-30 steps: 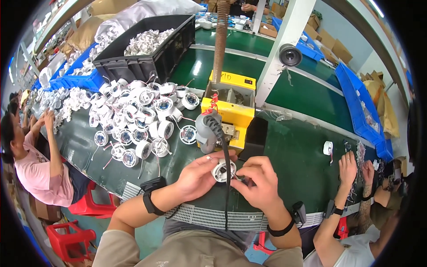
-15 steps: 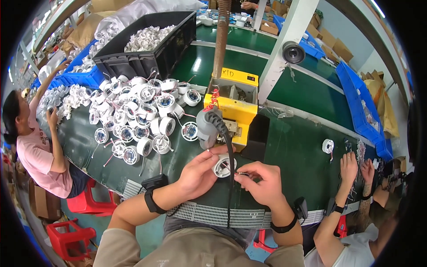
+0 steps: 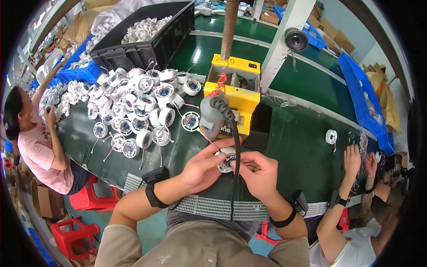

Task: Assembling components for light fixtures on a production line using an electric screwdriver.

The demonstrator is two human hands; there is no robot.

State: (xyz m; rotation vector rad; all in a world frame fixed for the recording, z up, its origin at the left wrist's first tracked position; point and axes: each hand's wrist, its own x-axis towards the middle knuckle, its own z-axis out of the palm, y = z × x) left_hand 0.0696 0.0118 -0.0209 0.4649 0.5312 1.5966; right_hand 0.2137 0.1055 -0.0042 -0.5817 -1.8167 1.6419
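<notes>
While my left hand (image 3: 199, 171) grasps the white housing (image 3: 226, 163) above the green bench (image 3: 300, 175), my right hand (image 3: 259, 175) touches its open face. From here, I can't tell whether it pinches anything.

Two red stools (image 3: 92, 200) stood left of the left hand (image 3: 202, 168); beyond it, one black crate (image 3: 149, 54), one yellow machine (image 3: 242, 99); in it, one white housing (image 3: 226, 163).
</notes>
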